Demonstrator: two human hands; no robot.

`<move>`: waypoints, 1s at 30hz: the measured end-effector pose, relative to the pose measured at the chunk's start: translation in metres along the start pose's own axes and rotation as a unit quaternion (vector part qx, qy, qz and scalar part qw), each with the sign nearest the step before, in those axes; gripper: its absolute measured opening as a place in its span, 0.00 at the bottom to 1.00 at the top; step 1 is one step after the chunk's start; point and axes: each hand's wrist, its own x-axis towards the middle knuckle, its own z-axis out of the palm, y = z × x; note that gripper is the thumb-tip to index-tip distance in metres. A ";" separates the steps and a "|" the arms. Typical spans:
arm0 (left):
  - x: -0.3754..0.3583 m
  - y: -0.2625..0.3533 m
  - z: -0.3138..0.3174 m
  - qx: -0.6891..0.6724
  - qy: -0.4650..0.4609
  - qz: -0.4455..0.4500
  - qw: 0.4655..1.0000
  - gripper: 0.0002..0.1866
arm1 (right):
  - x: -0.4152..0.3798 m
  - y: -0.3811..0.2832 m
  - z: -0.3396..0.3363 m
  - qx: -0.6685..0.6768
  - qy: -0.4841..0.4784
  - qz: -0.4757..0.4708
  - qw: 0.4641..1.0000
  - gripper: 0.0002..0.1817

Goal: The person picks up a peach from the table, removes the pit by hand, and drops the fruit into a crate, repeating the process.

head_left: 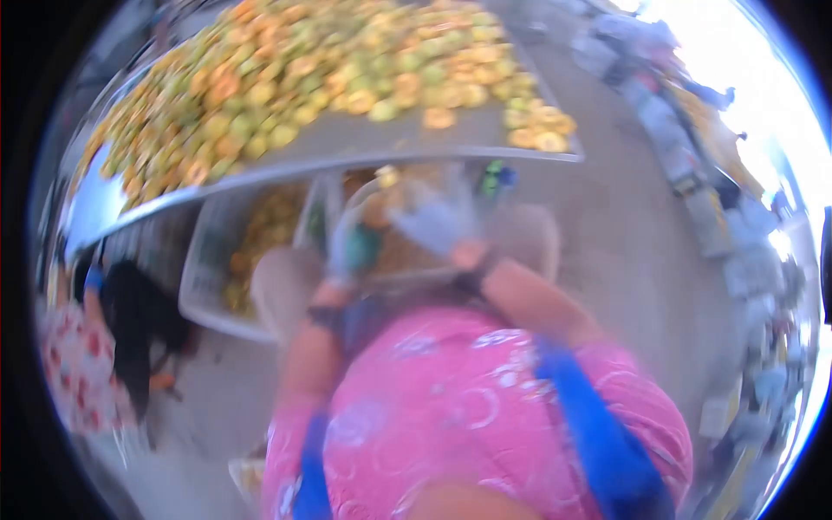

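Observation:
Both hands wear pale gloves and are smeared by motion, above a container between my knees. My left hand (354,238) is curled round a peach-like fruit (376,211), orange-yellow and blurred. Green shows at the palm side of that hand; I cannot make out what it is. My right hand (433,224) is close beside the fruit, its fingers too blurred to read. A small pale yellow piece (386,177) appears just above the hands. Under them, the container (407,260) has brownish contents.
A metal-edged table (347,156) ahead bears a heap of yellow, green and orange fruit (295,78), some showing cut faces. A white crate (195,260) of fruit stands left. Another person (82,364) is at far left. Crates and bags (693,156) line the right.

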 end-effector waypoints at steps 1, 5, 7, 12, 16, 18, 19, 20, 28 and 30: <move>-0.003 0.009 0.009 0.016 -0.004 -0.029 0.999 0.24 | -0.006 -0.003 0.028 0.055 0.067 0.015 0.996 0.12; 0.003 -0.013 -0.055 0.058 -0.051 -0.022 0.997 0.23 | -0.003 -0.008 0.067 0.270 0.050 0.165 0.947 0.15; -0.001 -0.002 -0.040 -0.002 -0.022 -0.065 0.998 0.21 | -0.004 -0.007 0.059 0.249 0.019 0.146 0.957 0.17; -0.010 0.001 -0.023 0.182 0.009 -0.046 0.982 0.18 | -0.002 -0.007 0.041 0.346 -0.081 0.252 0.900 0.18; -0.006 0.003 -0.010 0.425 -0.051 0.060 0.902 0.17 | -0.004 -0.003 0.032 0.333 -0.109 0.266 0.898 0.15; -0.008 -0.001 -0.010 0.130 0.003 -0.056 0.990 0.15 | -0.004 -0.002 0.036 0.335 -0.118 0.268 0.896 0.15; -0.009 -0.005 -0.020 0.265 -0.029 0.014 0.964 0.14 | -0.005 -0.001 0.038 0.338 -0.113 0.259 0.898 0.15; -0.009 -0.009 -0.029 0.392 -0.059 0.084 0.914 0.13 | -0.006 0.001 0.038 0.341 -0.110 0.249 0.900 0.15; -0.005 -0.016 -0.059 0.360 -0.135 -0.047 0.922 0.28 | -0.016 -0.005 0.037 0.300 0.025 0.200 0.932 0.10; -0.014 0.005 0.008 0.149 -0.114 -0.040 0.981 0.23 | -0.019 0.004 0.044 0.083 0.102 0.048 0.990 0.09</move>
